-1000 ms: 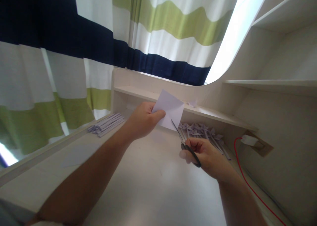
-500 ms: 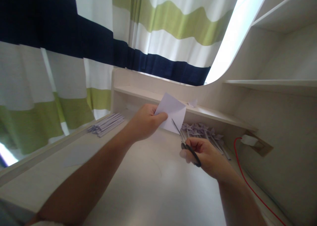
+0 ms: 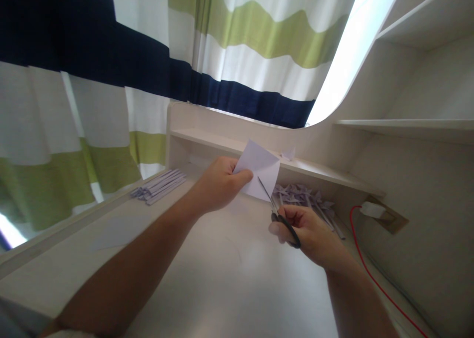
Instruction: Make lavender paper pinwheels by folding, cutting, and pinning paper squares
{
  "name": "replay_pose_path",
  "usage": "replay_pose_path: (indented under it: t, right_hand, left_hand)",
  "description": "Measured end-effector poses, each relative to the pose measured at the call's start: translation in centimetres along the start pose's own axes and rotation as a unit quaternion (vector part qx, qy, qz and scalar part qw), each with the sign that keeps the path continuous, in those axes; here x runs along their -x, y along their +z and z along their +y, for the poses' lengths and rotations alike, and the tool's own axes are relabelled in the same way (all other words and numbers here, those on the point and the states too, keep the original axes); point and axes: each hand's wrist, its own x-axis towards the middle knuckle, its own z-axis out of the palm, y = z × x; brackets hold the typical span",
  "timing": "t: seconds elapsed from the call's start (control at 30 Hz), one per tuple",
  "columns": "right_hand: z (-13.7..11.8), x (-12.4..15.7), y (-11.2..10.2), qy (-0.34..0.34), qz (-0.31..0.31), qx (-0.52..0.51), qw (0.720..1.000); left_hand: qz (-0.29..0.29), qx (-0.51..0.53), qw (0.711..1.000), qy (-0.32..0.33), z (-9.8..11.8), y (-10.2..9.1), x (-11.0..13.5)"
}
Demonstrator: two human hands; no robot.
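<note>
The left hand (image 3: 218, 185) pinches a folded white paper (image 3: 259, 170) by its left corner, thumb over fingers. It holds the paper up off the bench (image 3: 229, 278), seemingly so that most of the sheet stands free toward the other hand. The right hand (image 3: 309, 229) is closed around the black loops of the scissors (image 3: 273, 207), with the blades angled up and left. Their tip lies across the paper's lower right part, a slant that suits a diagonal cut. The blades show as one thin line, so I cannot tell whether they are parted.

Just behind the right hand lies a heap of pinwheels (image 3: 307, 195), tucked under the shelf (image 3: 322, 171). Paper strips (image 3: 159, 185) lie well apart at the bench's left edge. A red wire (image 3: 365, 264) runs along the right wall.
</note>
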Motion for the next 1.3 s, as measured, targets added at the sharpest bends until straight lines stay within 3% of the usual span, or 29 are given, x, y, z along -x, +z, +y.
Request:
replay_pose_path:
  t: [0.6,0.73,0.87,0.93,1.0,1.1,1.17,1.3]
  right_hand:
    - [0.1,0.1,0.0,-0.002,0.018,0.005,1.0]
    - [0.0,0.3,0.0,0.014,-0.017,-0.004,1.0]
    - [0.7,0.5,-1.7,0.048,-0.069,0.024,0.996]
    - [1.2,0.3,-3.1,0.047,-0.043,0.042,0.997]
    - [1.5,0.0,-4.3,0.001,0.068,0.047,0.997]
    - [1.5,-0.5,-4.5,-0.111,0.274,0.0,0.955]
    - [1.3,-0.6,-3.6,-0.154,0.29,-0.026,0.944]
    - [1.1,-0.6,-1.4,-0.15,0.224,-0.037,0.962]
  left_hand:
    - [0.0,0.024,1.0,0.001,-0.3,0.3,0.1]
    - [0.005,0.024,1.0,0.004,-0.1,0.0,0.0]
    - [0.029,0.016,0.999,0.006,-0.1,-1.0,-0.4]
    - [0.041,0.009,0.999,0.004,-0.3,-1.5,-0.6]
    - [0.015,0.004,1.0,-0.001,-0.5,-1.7,-0.7]
    - [-0.089,-0.011,0.996,-0.015,-0.9,-1.2,-0.7]
    - [-0.16,-0.015,0.987,-0.021,-1.1,-0.5,-0.7]
    - [-0.246,0.022,0.969,-0.025,-1.1,0.6,-0.3]
